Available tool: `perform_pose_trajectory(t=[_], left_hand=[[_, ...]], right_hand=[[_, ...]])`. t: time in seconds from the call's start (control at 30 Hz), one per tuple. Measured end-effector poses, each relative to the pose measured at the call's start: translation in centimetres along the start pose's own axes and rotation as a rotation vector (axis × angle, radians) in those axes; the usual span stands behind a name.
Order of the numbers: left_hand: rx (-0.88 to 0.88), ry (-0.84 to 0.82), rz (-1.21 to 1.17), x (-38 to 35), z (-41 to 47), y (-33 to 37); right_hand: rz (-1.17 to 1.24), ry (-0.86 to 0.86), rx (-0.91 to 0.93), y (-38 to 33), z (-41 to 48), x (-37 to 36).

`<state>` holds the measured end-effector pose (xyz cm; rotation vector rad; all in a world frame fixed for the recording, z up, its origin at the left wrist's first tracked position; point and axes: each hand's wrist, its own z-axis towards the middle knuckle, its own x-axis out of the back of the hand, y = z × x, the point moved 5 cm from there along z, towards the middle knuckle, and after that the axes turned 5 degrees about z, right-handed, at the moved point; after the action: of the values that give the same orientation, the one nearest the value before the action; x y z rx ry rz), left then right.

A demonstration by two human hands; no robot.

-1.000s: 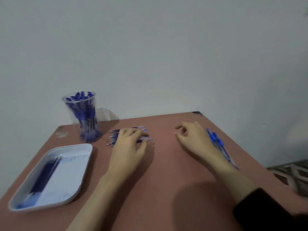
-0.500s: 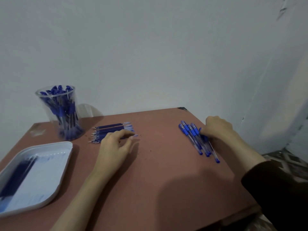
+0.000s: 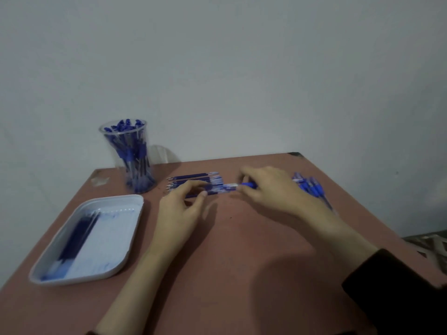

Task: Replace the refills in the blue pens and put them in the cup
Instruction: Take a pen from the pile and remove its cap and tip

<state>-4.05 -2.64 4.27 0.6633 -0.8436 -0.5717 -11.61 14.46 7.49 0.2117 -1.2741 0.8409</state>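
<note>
My right hand grips a blue pen by its blue grip and holds it level over the table's middle. The pen's clear barrel points left toward my left hand, whose curled fingers hover just in front of a row of blue refills; whether they touch the pen is blurred. A clear cup with several blue pens stands at the back left. More blue pens lie in a pile behind my right hand, partly hidden by it.
A white tray with several dark used refills lies at the front left of the reddish table. A grey wall stands right behind the table. The table's right edge drops off beside the pen pile.
My right hand has taken a pen from the right pile and carried it left to the middle. My left hand has stayed by the refills, fingers lifted a little.
</note>
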Motion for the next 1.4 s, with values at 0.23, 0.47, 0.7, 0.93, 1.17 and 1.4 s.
perform_pose_trajectory(t=[0.23,0.47,0.7,0.93,1.17,1.4], left_hand=[[0.092,-0.164,-0.059,0.2,0.1,-1.4],[0.133,-0.238,-0.110,0.2,0.3,-2.1],[0.191,-0.201,-0.115,0.4,0.3,-2.0],[0.154,-0.468,-0.001,-1.0,-0.3,-1.8],[0.263,-0.324,-0.457,-1.1,0.0,-1.4],[0.347,-0.287,-0.890,-2.2,0.2,-0.7]], right_hand=[[0.063,-0.006,0.137,-4.0,0.2,-4.9],[0.077,0.030,0.113,-3.7,-0.4,-4.6],[-0.034,0.011,0.023,-2.1,-0.4,-4.2],[0.302,0.151,-0.126,0.4,-0.1,-4.0],[1.041,0.103,-0.224,-1.6,-0.3,-3.8],[1.470,-0.230,-0.359,-4.0,-1.0,-5.1]])
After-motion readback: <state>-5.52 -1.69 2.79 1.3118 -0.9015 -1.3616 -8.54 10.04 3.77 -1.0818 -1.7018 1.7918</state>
